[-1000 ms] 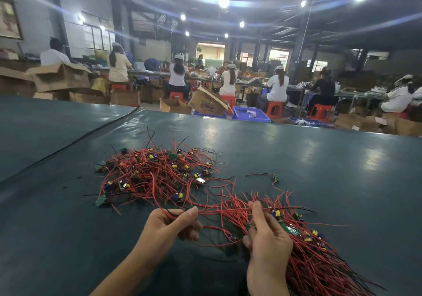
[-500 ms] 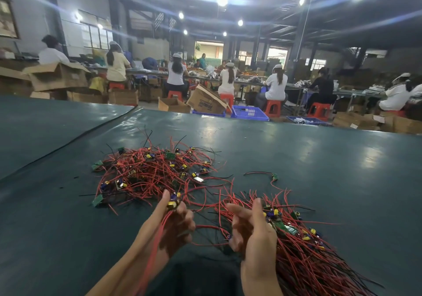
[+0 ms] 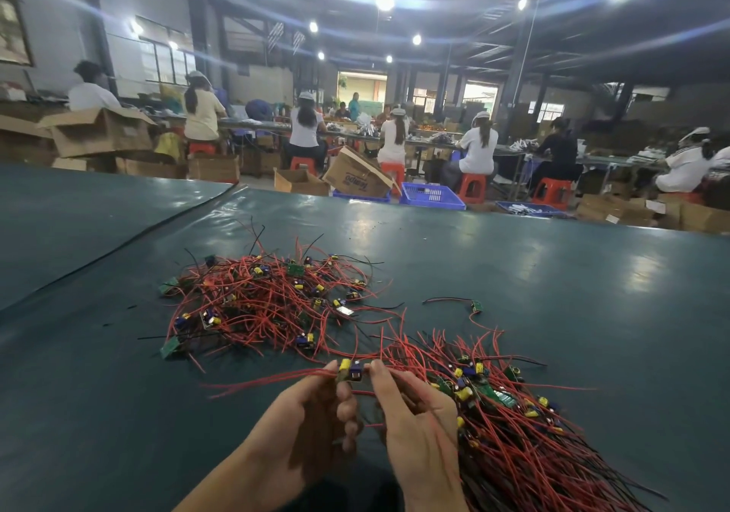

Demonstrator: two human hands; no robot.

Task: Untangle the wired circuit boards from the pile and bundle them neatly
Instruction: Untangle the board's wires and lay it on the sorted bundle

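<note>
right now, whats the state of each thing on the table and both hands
circuit board, held up, red wires trailing left
left hand, pinches its left end
right hand, pinches its right end
far pile, tangled
near bundle, wires roughly aligned
lone board, lying apart

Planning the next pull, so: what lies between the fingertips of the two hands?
Head view: a small circuit board with yellow capacitor and blue part, pinched by left hand and right hand, red wires trailing left.
</note>
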